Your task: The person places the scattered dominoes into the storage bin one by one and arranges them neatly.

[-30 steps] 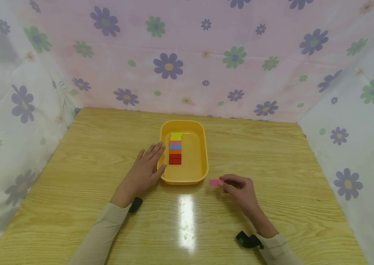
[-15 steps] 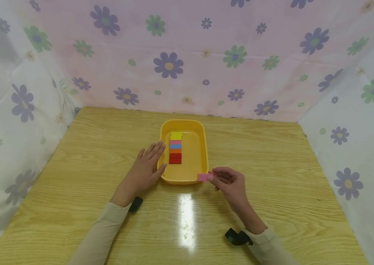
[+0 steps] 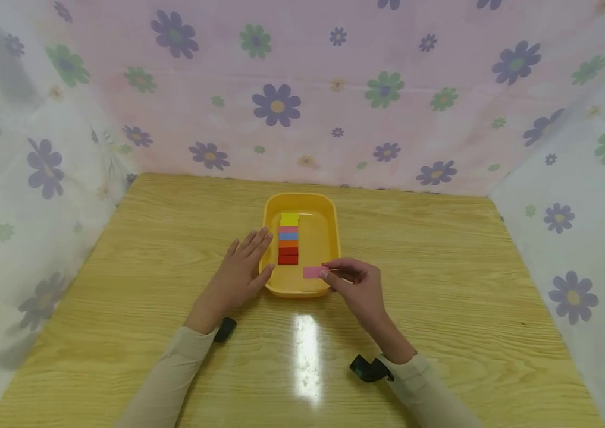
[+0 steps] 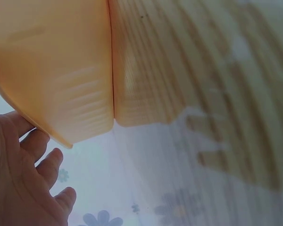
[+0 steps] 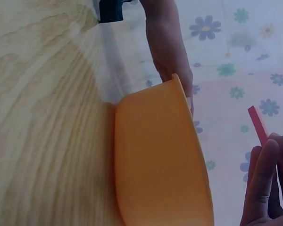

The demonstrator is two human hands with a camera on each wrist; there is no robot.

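A yellow plastic tray stands on the table, with a row of coloured blocks along its left side: yellow at the far end, then pink, blue, orange and red. My left hand rests on the tray's left rim with fingers extended; the left wrist view shows the fingers at the rim from below. My right hand pinches a flat pink block by one end, above the tray's near right corner. In the right wrist view this pink block is held up clear of the rim.
The wood-grain table extends around the tray, with a bright reflection in front. Flower-patterned cloth hangs at the back and both sides. A black wrist camera sits under the right forearm, another by the left wrist.
My right hand has carried the pink block leftward and away from me, from beside the tray to over its near right part. The left hand stays on the rim.
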